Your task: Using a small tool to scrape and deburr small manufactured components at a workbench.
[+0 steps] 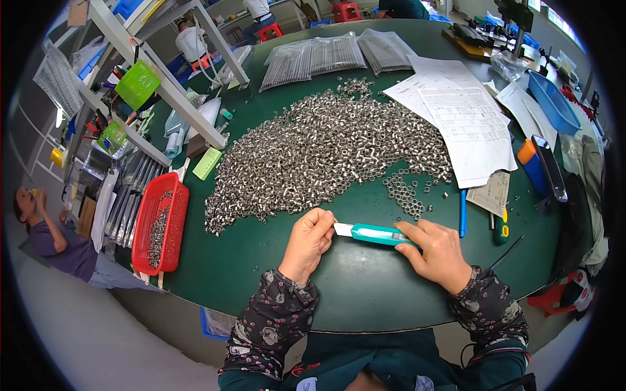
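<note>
My right hand (433,251) is closed around a teal utility knife (373,234), held level above the green table. Its short blade (343,229) points left and is extended. My left hand (308,241) is pinched at the blade's tip; whatever its fingers hold is too small and hidden to make out. Just beyond both hands spreads a broad heap of small shiny metal rings (326,146). A flat patch of rings (405,195) lies apart from the heap, in front of its right end.
At left stands a red basket (177,225) with small metal parts inside. Papers (466,124), a blue pen (463,214) and a yellow-green handled tool (501,232) lie at right. Bagged rods (316,58) are at the back. A person (62,241) is beyond the left edge.
</note>
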